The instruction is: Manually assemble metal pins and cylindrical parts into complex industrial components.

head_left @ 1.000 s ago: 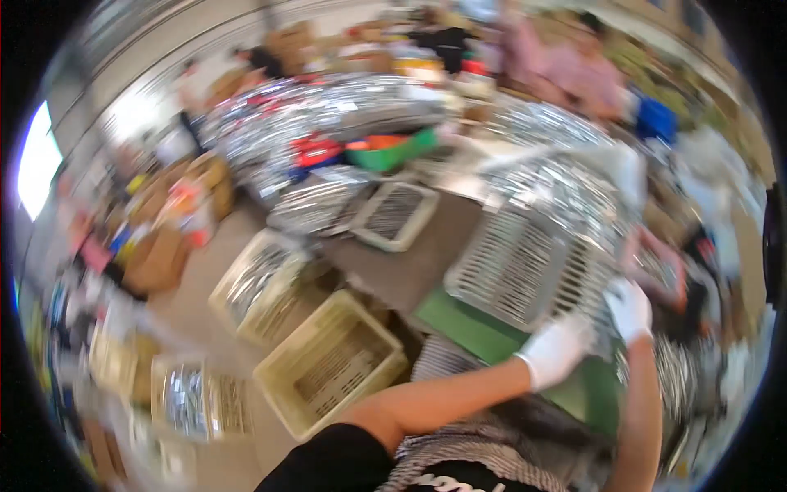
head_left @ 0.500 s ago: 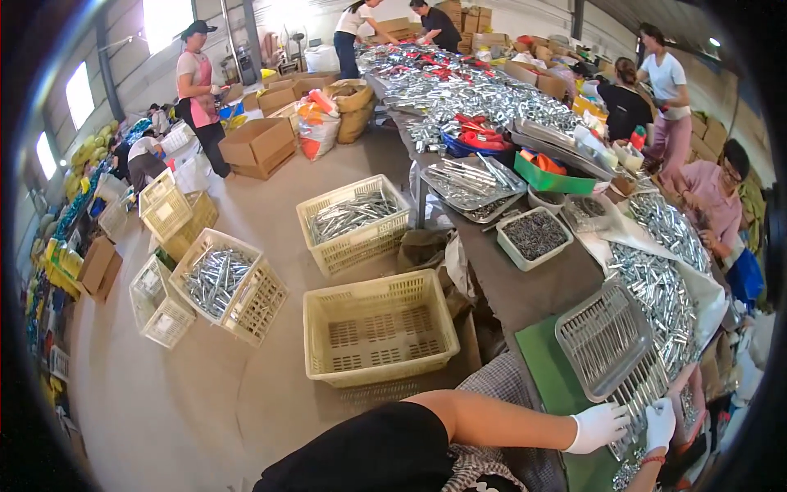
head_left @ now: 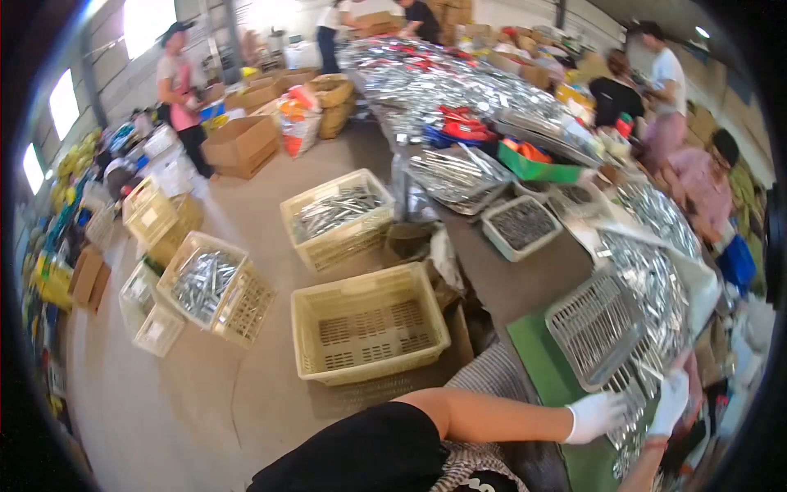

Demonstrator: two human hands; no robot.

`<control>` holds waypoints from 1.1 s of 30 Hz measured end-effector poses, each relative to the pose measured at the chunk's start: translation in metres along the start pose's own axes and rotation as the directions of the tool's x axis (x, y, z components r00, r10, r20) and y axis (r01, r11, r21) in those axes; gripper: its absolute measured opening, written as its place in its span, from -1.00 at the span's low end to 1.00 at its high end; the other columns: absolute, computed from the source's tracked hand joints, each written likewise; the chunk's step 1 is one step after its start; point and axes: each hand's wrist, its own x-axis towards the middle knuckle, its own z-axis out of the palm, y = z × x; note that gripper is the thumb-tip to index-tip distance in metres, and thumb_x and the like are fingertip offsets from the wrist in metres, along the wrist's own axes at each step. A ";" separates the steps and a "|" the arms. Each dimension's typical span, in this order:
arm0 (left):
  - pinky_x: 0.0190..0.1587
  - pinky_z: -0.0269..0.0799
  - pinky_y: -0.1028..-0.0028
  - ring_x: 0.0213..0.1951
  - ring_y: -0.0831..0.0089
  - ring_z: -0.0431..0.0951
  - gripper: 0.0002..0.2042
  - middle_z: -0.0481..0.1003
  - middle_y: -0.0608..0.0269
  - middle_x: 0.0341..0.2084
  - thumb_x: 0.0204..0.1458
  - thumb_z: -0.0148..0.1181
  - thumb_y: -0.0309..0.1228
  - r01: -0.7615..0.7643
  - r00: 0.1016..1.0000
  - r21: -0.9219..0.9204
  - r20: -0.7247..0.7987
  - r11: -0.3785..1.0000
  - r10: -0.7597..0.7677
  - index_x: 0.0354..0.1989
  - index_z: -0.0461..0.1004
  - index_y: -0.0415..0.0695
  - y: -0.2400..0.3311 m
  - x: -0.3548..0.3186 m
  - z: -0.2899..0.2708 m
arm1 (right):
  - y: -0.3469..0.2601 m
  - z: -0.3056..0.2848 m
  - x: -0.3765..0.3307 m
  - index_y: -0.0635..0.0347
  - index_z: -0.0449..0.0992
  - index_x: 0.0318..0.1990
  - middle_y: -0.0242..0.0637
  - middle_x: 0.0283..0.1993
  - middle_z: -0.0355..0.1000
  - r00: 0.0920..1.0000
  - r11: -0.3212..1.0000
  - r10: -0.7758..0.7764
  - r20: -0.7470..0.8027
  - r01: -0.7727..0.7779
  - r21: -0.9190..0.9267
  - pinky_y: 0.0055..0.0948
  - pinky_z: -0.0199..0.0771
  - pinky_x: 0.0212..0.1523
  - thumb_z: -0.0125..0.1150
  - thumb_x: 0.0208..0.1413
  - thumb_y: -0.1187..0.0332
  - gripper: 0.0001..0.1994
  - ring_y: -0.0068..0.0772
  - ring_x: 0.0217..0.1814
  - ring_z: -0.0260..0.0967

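My left hand (head_left: 596,416), in a white glove, lies at the left side of a row of slim silver metal rods (head_left: 630,392), fingers stretched toward them. A shallow metal tray (head_left: 587,374) with similar rods inside sits just beyond, on a green mat (head_left: 537,348). On the right, my gloved right hand (head_left: 670,402) is raised at the near end of a heap of shiny metal pieces (head_left: 652,283). A pale streak by its fingertips may be a rod. Motion blur hides whether those fingers grip anything.
An unfilled cream crate (head_left: 373,373) stands on the floor left of the table. Crates of metal parts (head_left: 340,215) stand beyond it. A tub of small dark parts (head_left: 522,228) sits farther up the table. Several people work around a long heaped table (head_left: 443,82).
My right hand has moved up and slightly right, away from my left hand, toward the metal heap. My left hand has shifted a little. The whole view has moved and blurred.
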 end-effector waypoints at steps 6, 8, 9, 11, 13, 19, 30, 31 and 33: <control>0.16 0.22 0.31 0.03 0.22 0.36 -0.73 0.43 0.13 -0.15 -0.02 0.06 -0.30 -0.044 0.962 0.288 0.270 0.956 -0.038 -0.22 0.52 -0.19 -0.008 0.000 -0.036 | -0.129 0.010 0.017 0.30 0.48 -0.22 -0.28 -0.33 0.46 0.958 0.960 -0.281 -0.058 0.280 -0.016 -0.43 0.40 -0.24 0.15 -0.01 0.56 -0.83 -0.36 -0.25 0.44; 0.16 0.26 0.35 0.05 0.19 0.35 -0.66 0.41 0.04 -0.16 -0.03 0.16 -0.32 -0.041 0.981 0.211 0.195 0.977 -0.001 -0.09 0.41 -0.22 -0.007 0.004 -0.048 | -0.148 0.002 0.022 0.19 0.49 -0.28 -0.08 -0.34 0.46 0.923 0.917 -0.374 -0.087 0.354 -0.185 -0.25 0.42 -0.25 0.15 -0.03 0.47 -0.87 -0.05 -0.28 0.44; 0.17 0.26 0.33 0.08 0.13 0.35 -0.60 0.40 -0.03 -0.11 -0.04 0.19 -0.34 0.014 0.989 0.104 0.142 0.994 -0.029 -0.02 0.36 -0.25 -0.005 0.008 -0.047 | -0.158 -0.008 0.021 0.14 0.48 -0.26 -0.06 -0.36 0.44 0.943 0.928 -0.330 -0.046 0.315 -0.196 -0.18 0.41 -0.27 0.13 -0.06 0.49 -0.84 0.01 -0.29 0.42; 0.17 0.29 0.27 0.12 0.01 0.35 -0.46 0.36 -0.16 -0.01 -0.06 0.24 -0.40 0.099 0.995 -0.033 -0.011 0.995 -0.100 0.12 0.26 -0.31 -0.002 0.021 -0.043 | -0.154 -0.023 0.017 0.13 0.47 -0.24 -0.09 -0.42 0.41 0.974 0.952 -0.226 -0.026 0.215 -0.216 -0.19 0.41 -0.28 0.11 -0.06 0.50 -0.82 -0.05 -0.32 0.42; 0.14 0.32 0.19 0.11 -0.12 0.34 -0.37 0.28 -0.29 0.11 -0.05 0.23 -0.43 0.202 0.954 -0.195 -0.184 0.960 -0.238 0.21 0.14 -0.37 0.000 0.039 -0.042 | -0.157 -0.033 0.012 0.13 0.46 -0.23 -0.13 -0.41 0.41 0.975 0.945 -0.221 0.017 0.218 -0.245 -0.19 0.41 -0.26 0.08 -0.04 0.49 -0.82 -0.07 -0.30 0.42; -0.07 0.37 0.18 -0.13 -0.08 0.46 -0.63 0.45 -0.17 -0.18 0.06 0.15 -0.35 0.486 0.865 -0.460 0.134 0.743 -0.483 0.00 0.35 -0.27 -0.028 0.088 -0.031 | -0.162 -0.035 -0.001 0.17 0.45 -0.19 -0.14 -0.36 0.42 0.976 0.954 -0.214 0.042 0.218 -0.207 -0.21 0.43 -0.22 0.09 0.00 0.47 -0.81 -0.10 -0.27 0.42; -0.09 0.43 0.36 -0.22 0.17 0.54 -0.66 0.50 0.02 -0.32 0.09 0.17 -0.37 0.162 0.964 -0.585 -0.077 0.795 -0.253 0.02 0.39 -0.22 0.003 0.039 -0.057 | -0.174 -0.062 -0.055 0.25 0.53 -0.15 -0.34 -0.27 0.45 0.988 0.884 0.157 -0.012 -0.135 0.447 -0.58 0.40 -0.28 0.25 0.04 0.46 -0.80 -0.64 -0.29 0.39; -0.05 0.45 0.42 -0.12 0.39 0.54 -0.60 0.52 0.14 -0.26 0.08 0.20 -0.40 0.267 0.941 -0.644 0.016 0.717 -0.337 0.11 0.36 -0.19 0.001 0.029 -0.056 | -0.181 -0.070 -0.057 0.25 0.54 -0.17 -0.37 -0.29 0.45 0.981 0.852 0.186 -0.059 -0.131 0.507 -0.60 0.38 -0.32 0.25 0.03 0.48 -0.81 -0.66 -0.34 0.37; -0.07 0.46 0.43 -0.14 0.37 0.55 -0.63 0.52 0.15 -0.25 0.08 0.20 -0.42 0.293 0.948 -0.559 0.063 0.775 -0.313 0.08 0.39 -0.19 0.001 0.016 -0.063 | -0.177 -0.072 -0.057 0.25 0.53 -0.17 -0.35 -0.30 0.46 0.993 0.984 0.012 -0.114 0.009 0.180 -0.57 0.39 -0.34 0.23 0.02 0.49 -0.81 -0.61 -0.37 0.38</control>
